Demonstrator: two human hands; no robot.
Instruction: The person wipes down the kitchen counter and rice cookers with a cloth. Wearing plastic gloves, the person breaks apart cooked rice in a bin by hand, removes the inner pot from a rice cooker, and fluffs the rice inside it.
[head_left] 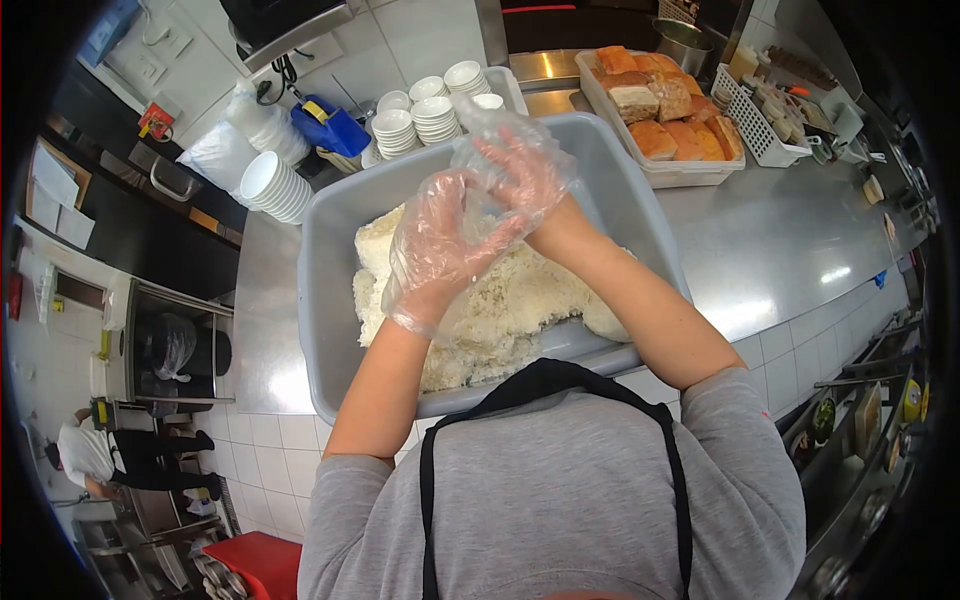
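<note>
My left hand (435,245) and my right hand (525,180) meet above a large grey tub (650,235), both in thin clear plastic gloves. The left fingers and thumb curl around the loose plastic at the base of the right hand, seemingly holding that glove. My right hand's fingers are spread, and baggy glove plastic stands out past their tips. Below them, a mass of white cooked rice (500,325) fills much of the tub, with a bare patch of its floor at the right. What lies between the palms is partly hidden.
Stacked white bowls (435,118) stand behind the tub, with another stack (275,188) at its left. A tray (690,175) of orange fish blocks and a white basket (765,125) sit right on the steel counter (770,240). Another person (95,450) works far left.
</note>
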